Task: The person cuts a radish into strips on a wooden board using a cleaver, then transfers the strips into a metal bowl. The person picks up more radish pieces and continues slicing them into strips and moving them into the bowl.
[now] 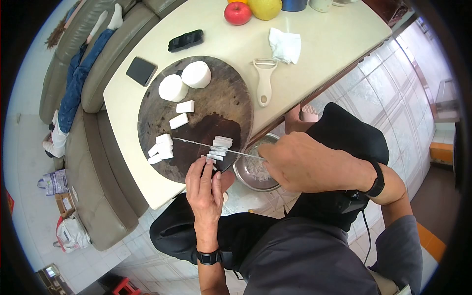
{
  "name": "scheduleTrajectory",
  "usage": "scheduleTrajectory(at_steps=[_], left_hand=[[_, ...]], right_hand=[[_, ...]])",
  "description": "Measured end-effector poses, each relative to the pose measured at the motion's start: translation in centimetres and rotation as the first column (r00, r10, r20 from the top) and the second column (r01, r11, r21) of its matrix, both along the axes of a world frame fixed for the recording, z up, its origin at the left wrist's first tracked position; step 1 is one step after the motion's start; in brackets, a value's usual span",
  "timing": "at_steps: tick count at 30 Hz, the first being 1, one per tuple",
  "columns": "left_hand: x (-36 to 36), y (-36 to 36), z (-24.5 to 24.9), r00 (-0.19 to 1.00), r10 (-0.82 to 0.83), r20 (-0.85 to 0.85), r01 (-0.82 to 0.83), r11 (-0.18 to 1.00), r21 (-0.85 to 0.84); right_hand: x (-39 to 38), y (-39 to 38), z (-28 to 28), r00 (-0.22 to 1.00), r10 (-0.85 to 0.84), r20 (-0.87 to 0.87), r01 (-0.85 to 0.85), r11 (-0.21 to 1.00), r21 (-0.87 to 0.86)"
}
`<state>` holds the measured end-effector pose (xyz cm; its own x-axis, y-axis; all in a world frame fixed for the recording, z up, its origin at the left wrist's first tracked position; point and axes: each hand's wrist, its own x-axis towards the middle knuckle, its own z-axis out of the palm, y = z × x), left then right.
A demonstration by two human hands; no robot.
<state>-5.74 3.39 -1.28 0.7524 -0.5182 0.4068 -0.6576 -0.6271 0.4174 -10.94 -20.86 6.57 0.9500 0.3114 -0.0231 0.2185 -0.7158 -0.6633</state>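
Observation:
My right hand (297,162) is closed around the handle of a knife (231,151), whose thin blade is seen nearly edge-on. The blade reaches left over a round, dark wooden cutting board (228,93). Under and beside it lies a row of cut white radish slices (222,141). My left hand (204,189) presses its fingertips on the near end of this row, close to the blade. More radish pieces lie in a small heap (161,148) at the board's left. Two flat blocks (179,121) and two thick round chunks (173,88) are farther back.
Below the board's edge stands a metal bowl (243,172) with white shreds. On the table (226,39) are a peeler (264,86), a white cloth (285,45), a phone (141,71), a black object (186,41) and a red apple (238,13). A person (81,83) lies on the sofa (98,182).

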Motion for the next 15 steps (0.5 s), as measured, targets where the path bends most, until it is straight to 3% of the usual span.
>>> scheduleTrajectory(at_steps=[7, 9, 15], left_hand=[[0.3, 0.9, 0.1, 0.999, -0.045, 0.018, 0.045, 0.999, 0.006], [0.5, 0.9, 0.4, 1.0, -0.02, 0.01, 0.02, 1.0, -0.01], [1.4, 0.5, 1.0, 0.998, -0.052, -0.042, 0.051, 0.998, -0.031]], right_hand=[[-0.1, 0.6, 0.1, 1.0, 0.023, -0.019, -0.023, 1.0, 0.014], [-0.2, 0.8, -0.1, 0.997, 0.02, 0.076, -0.022, 0.999, 0.031], [0.2, 1.1, 0.4, 0.999, 0.053, 0.004, -0.053, 0.998, -0.035]])
